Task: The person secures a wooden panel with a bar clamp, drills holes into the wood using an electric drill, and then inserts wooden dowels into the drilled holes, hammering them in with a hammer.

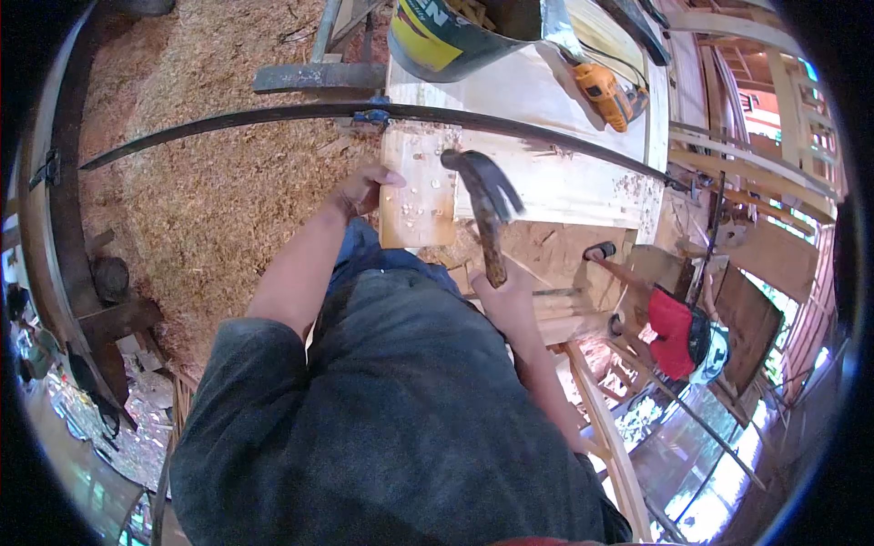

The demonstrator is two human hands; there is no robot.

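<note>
A claw hammer (484, 200) is in my right hand (506, 293), which is closed around the lower end of its handle. The hammer's head is above the right side of a short wooden board (419, 217); whether it touches the wood I cannot tell. Several pale spots, perhaps chips or marks, dot the board's face. My left hand (366, 188) grips the board's left edge, thumb on top and the other fingers mostly hidden. The board lies at the near left corner of a pale wooden work table (583, 196), close in front of my body.
A long dark metal bar (273, 114) with a blue clamp part (371, 116) crosses beyond the board. Farther back are a bucket (428, 50) holding wood pieces and a yellow-orange power drill (608, 95). Sawdust (200, 191) covers the ground leftward. Another person (672, 335) crouches at right.
</note>
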